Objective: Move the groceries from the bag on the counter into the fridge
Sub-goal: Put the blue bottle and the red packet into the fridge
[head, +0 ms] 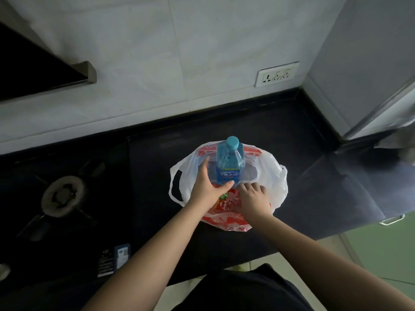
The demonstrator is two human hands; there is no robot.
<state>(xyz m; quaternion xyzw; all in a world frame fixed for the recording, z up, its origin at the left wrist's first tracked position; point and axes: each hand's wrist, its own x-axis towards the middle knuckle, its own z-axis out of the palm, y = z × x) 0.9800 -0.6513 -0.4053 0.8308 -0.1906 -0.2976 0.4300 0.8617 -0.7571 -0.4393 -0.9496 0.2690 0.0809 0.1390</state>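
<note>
Head view: a white and red plastic bag (272, 176) sits open on the dark counter (157, 158), just below frame centre. A blue bottle (229, 163) with a teal cap stands upright in the bag's mouth. The left hand (207, 187), at the bottle's 9 o'clock, wraps its lower body, thumb across the front. The right hand (253, 196), at the bottle's 5 o'clock, presses palm-down with curled fingers on red packets (226, 204) inside the bag; whether it grips anything, I cannot tell. The fridge (370, 63) stands at 2 o'clock, a gas burner (64, 195) at 9 o'clock
</note>
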